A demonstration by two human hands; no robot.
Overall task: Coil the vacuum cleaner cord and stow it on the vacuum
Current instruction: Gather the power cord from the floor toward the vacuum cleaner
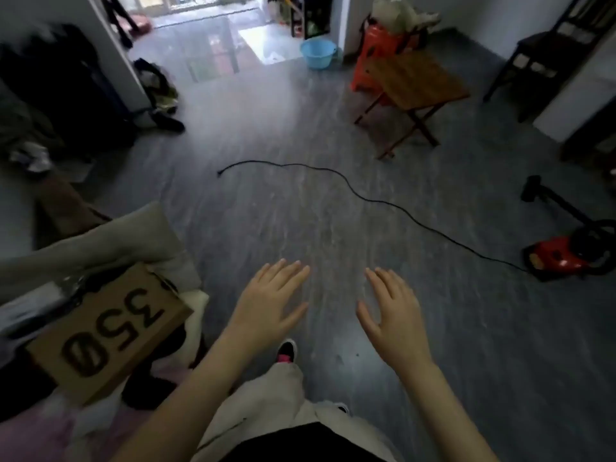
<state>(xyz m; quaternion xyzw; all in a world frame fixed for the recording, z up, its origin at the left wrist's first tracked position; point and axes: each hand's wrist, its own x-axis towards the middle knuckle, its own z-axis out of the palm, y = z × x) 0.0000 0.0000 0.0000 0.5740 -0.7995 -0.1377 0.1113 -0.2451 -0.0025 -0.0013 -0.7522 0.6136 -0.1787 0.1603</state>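
Note:
A red and black vacuum cleaner (570, 255) sits on the grey floor at the right edge, its black wand and nozzle (533, 188) reaching up and left. Its thin black cord (366, 195) lies uncoiled across the floor, running from the vacuum leftward to the plug end (220, 173). My left hand (270, 301) and my right hand (393, 311) hover side by side, palms down and fingers spread, well short of the cord. Neither hand holds anything.
A cardboard box marked 350 (110, 331) rests on piled clutter at my left. A wooden folding table (416, 85), an orange stool (376, 51) and a blue basin (318, 53) stand further back. A dark chair (540, 51) is at the far right.

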